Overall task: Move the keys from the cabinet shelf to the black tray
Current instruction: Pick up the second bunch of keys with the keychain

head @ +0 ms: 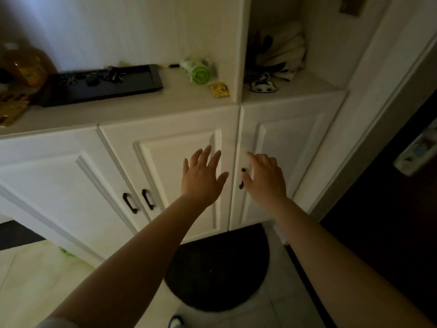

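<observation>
A black tray lies on the white cabinet shelf at upper left. Several dark keys rest in its far part, blurred. A small key fob lies on the shelf just right of the tray. My left hand hangs open, fingers spread, in front of the lower cabinet doors, well below the shelf. My right hand is open beside it, in front of a door's black handle. Neither hand holds anything.
A green-capped bottle and a yellow packet lie on the shelf right of the tray. A yellow jug stands at far left. The right niche holds folded cloth. A dark mat covers the floor below.
</observation>
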